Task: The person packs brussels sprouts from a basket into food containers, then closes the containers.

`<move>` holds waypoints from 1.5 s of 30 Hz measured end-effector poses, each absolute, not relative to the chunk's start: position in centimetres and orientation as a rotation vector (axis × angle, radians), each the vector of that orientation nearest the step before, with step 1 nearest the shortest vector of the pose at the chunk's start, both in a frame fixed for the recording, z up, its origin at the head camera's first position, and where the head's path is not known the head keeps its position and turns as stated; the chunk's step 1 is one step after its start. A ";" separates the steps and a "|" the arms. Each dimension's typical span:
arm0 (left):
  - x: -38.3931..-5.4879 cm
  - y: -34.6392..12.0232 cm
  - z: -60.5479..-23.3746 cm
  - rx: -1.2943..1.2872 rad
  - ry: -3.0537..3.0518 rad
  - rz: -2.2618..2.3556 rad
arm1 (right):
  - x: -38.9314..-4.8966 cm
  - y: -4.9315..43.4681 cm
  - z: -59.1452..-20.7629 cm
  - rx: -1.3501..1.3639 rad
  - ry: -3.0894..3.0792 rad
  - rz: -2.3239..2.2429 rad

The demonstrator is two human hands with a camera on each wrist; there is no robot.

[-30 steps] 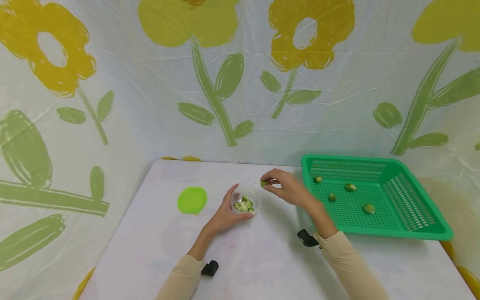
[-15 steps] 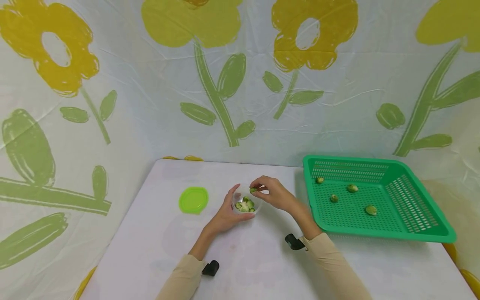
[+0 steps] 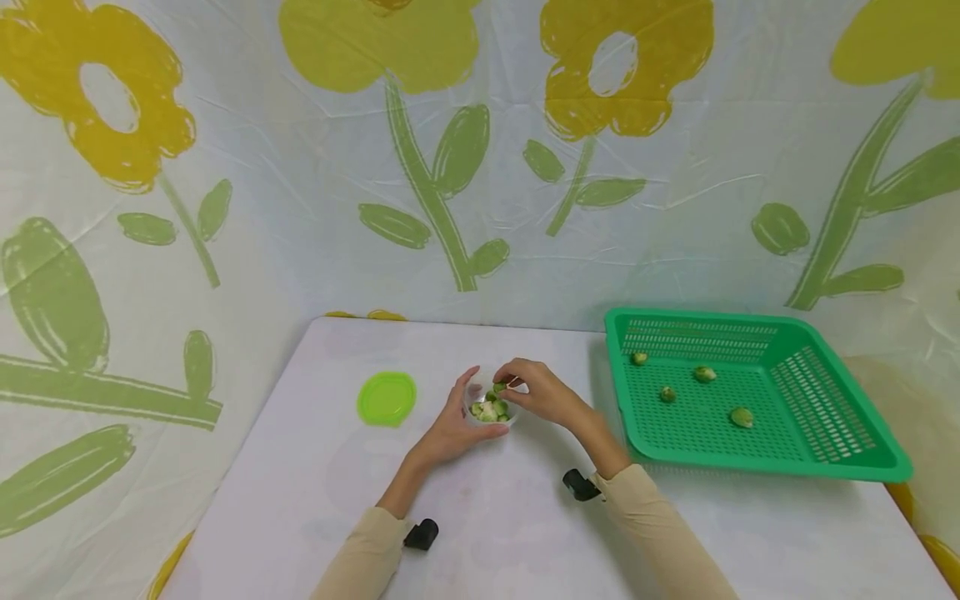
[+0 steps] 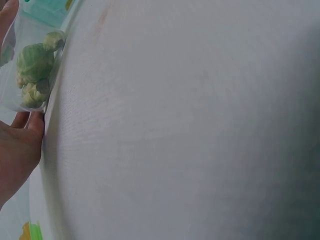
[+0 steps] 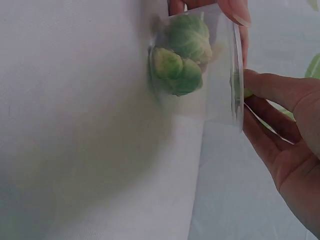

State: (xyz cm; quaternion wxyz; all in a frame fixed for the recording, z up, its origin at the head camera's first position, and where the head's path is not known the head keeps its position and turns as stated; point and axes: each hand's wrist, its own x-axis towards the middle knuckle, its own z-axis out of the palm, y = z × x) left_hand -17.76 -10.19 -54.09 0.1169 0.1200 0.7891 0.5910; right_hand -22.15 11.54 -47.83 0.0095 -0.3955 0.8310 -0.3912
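My left hand (image 3: pixel 450 427) grips a clear plastic tub (image 5: pixel 220 95) around its side on the white table. Several Brussels sprouts (image 5: pixel 187 40) lie at the bottom of the tub, and in the left wrist view some sprouts (image 4: pixel 36 62) show through its wall. Over the tub's mouth, my right hand (image 3: pixel 542 392) pinches another Brussels sprout (image 3: pixel 500 387) between thumb and fingertips. In the right wrist view that sprout is mostly hidden by the fingers right at the rim.
A green plastic basket (image 3: pixel 757 467) stands on the right of the table with several Brussels sprouts (image 3: pixel 742 417) spread on its floor. Left of the tub lies a lime-green lid (image 3: pixel 386 398). A flower-printed cloth (image 3: pixel 315 167) hangs behind the table.
My right hand has moved left and slightly down with the Brussels sprout, from beside the tub to over its mouth. The left hand keeps its hold on the tub.
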 end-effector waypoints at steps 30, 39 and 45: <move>-17.8 -10.2 -54.4 0.354 2.319 1.727 | -20.9 8.8 -47.9 -1.259 3.013 -0.419; -17.8 -10.1 -54.6 0.376 2.305 1.734 | -20.9 9.7 -47.4 -1.314 2.925 -0.488; -17.7 -10.2 -54.4 0.366 2.295 1.753 | -20.9 10.6 -46.2 -1.337 2.846 -0.589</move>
